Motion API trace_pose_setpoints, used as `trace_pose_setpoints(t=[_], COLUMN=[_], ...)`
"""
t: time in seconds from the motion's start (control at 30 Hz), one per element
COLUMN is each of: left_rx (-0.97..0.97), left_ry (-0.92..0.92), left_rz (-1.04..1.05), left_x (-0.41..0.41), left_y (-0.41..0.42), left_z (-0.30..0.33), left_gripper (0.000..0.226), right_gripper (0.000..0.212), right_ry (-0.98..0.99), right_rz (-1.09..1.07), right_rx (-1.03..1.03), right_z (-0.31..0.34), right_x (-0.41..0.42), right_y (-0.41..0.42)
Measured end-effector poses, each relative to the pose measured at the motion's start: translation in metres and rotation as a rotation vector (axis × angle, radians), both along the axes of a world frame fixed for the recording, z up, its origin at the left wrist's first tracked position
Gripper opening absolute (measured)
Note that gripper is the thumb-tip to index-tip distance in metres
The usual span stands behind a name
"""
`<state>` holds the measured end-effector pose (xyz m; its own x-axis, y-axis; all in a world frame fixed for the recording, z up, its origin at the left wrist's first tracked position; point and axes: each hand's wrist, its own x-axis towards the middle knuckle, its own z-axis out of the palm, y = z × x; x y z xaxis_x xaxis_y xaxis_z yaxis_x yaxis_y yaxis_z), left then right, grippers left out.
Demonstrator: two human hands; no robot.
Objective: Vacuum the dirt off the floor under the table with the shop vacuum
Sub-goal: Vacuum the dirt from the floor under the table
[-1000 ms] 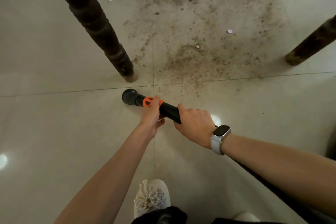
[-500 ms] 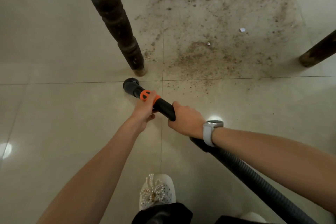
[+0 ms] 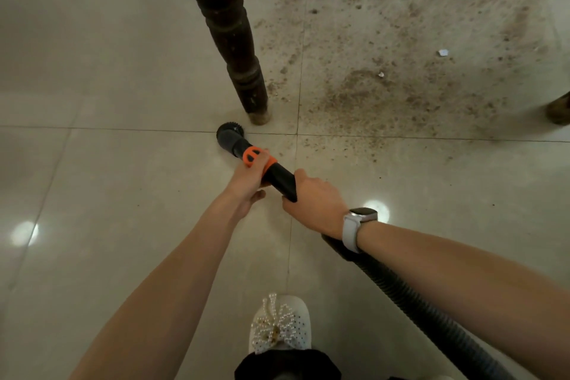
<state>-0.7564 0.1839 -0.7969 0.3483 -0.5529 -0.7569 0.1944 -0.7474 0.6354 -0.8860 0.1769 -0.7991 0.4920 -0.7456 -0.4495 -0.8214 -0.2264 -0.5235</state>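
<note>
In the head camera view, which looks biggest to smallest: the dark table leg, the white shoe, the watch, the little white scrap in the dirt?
1. table leg
2. white shoe
3. watch
4. white scrap

Shoe and watch sit nearer the camera, so they look enlarged.

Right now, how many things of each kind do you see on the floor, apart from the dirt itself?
Table legs: 2, one dark turned leg, one at the right edge
Vacuum wand with hose: 1, held by left hand and right hand
White scraps: 2
Shoes: 1
Total: 6
</note>
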Motion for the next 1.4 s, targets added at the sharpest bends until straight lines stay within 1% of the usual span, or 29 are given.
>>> trace_pose_setpoints(t=[0.1,0.17,0.23,0.27,0.4,0.43,0.53,0.67,0.77,0.83,0.9,1.0,1.07,1.1,1.17,1.27,1.4], left_rx=[0.036,0.073,0.108,0.121,0.134,0.134,0.115,0.095,0.109,0.115,0.140,0.205,0.212,0.212,0.210,0.169,0.105], left_ry=[0.016,0.004,-0.017,-0.027,-0.093,-0.118,-0.191,-0.280,-0.312,-0.325,-0.332,-0.326,-0.274,-0.252,-0.240,-0.227,-0.152], left_rz=[0.032,0.087,0.168,0.202,0.249,0.261,0.309,0.424,0.511,0.533,0.529,0.463,0.427,0.420,0.412,0.445,0.424], left_x=[-0.004,-0.007,-0.005,-0.001,0.028,0.037,0.063,0.096,0.114,0.116,0.110,0.085,0.063,0.054,0.044,0.041,0.035], left_y=[0.018,0.031,0.043,0.049,0.066,0.070,0.076,0.079,0.082,0.083,0.084,0.093,0.098,0.098,0.093,0.081,0.065], left_z=[-0.006,-0.011,-0.014,-0.015,-0.014,-0.014,-0.014,-0.010,-0.006,-0.005,-0.007,-0.015,-0.019,-0.022,-0.024,-0.021,-0.008], left_gripper=[0.028,0.023,0.027,0.030,0.031,0.032,0.033,0.033,0.032,0.031,0.030,0.033,0.034,0.036,0.040,0.039,0.023], right_gripper=[0.028,0.026,0.021,0.020,0.017,0.019,0.033,0.039,0.042,0.043,0.039,0.025,0.023,0.024,0.026,0.033,0.044], right_ry=[-0.026,-0.070,-0.122,-0.135,-0.170,-0.169,-0.128,-0.178,-0.137,-0.127,-0.143,-0.178,-0.181,-0.176,-0.152,-0.088,0.009], right_rz=[0.009,0.032,0.069,0.092,0.131,0.141,0.180,0.229,0.313,0.352,0.381,0.427,0.399,0.374,0.346,0.350,0.340], right_rx=[0.139,0.289,0.420,0.441,0.467,0.451,0.311,0.349,0.303,0.281,0.342,0.518,0.626,0.648,0.602,0.418,0.201], right_z=[-0.003,-0.004,-0.005,-0.005,-0.011,-0.012,-0.015,-0.014,-0.014,-0.013,-0.011,-0.008,-0.010,-0.010,-0.009,-0.004,0.016], right_x=[-0.009,-0.012,-0.009,-0.003,0.029,0.039,0.068,0.095,0.104,0.107,0.103,0.074,0.046,0.034,0.020,0.019,0.012], right_y=[0.007,0.007,0.008,0.010,0.025,0.030,0.037,0.037,0.043,0.047,0.044,0.031,0.027,0.028,0.030,0.028,0.026])
